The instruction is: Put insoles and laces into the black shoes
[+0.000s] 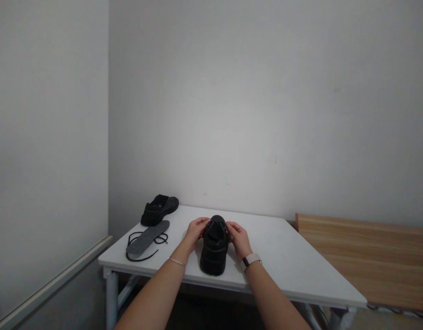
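Note:
A black shoe point(214, 256) stands on the white table in front of me, its heel towards me and its toe pointing at the wall. My left hand point(197, 231) is closed on the left side of its upper. On the opposite side, my right hand point(237, 236) grips the upper as well, with a band round the wrist. Both sets of fingertips are partly hidden by the shoe. Over to the left lies a grey insole point(147, 239) on top of a loose black shoelace point(142, 260). Behind these is a second black shoe point(159, 211).
The white table point(283, 261) has its front edge just below the held shoe. A wall point(211, 114) rises behind it, and another wall point(49, 137) stands at the left. To the right is a wood-grain board point(365, 256) beside the table.

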A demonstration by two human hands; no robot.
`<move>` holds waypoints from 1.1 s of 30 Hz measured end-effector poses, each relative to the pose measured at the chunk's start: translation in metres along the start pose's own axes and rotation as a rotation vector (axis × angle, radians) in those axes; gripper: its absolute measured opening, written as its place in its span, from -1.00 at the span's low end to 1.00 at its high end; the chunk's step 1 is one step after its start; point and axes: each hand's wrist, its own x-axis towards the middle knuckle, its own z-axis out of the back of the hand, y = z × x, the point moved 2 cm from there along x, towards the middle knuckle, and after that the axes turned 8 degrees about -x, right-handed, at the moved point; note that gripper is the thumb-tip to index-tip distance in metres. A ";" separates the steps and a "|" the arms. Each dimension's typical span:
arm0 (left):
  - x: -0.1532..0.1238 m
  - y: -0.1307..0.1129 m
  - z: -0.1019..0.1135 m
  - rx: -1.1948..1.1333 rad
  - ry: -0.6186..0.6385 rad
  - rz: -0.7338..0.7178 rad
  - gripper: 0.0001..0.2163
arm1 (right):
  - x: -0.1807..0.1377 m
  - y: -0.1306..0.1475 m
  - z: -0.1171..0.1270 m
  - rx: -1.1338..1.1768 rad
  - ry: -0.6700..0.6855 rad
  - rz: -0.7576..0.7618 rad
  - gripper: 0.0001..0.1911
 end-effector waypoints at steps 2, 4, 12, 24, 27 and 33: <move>-0.001 -0.001 0.000 0.031 -0.005 -0.010 -0.81 | -0.001 0.001 0.000 -0.033 -0.010 0.014 -0.83; 0.000 -0.001 0.000 0.059 -0.010 -0.023 -0.82 | -0.002 0.003 0.000 -0.062 -0.019 0.033 -0.83; 0.002 0.000 -0.001 0.122 -0.002 -0.059 -0.82 | 0.000 0.008 -0.001 -0.126 -0.049 0.103 -0.81; 0.004 0.004 -0.003 0.077 0.005 -0.047 -0.80 | 0.001 0.011 -0.005 -0.102 -0.181 0.190 -0.77; 0.002 0.003 -0.002 0.069 0.009 -0.033 -0.81 | -0.001 0.012 -0.003 -0.095 -0.178 0.186 -0.78; 0.002 0.001 -0.003 0.072 0.002 -0.018 -0.81 | -0.002 0.011 -0.003 -0.102 -0.164 0.182 -0.78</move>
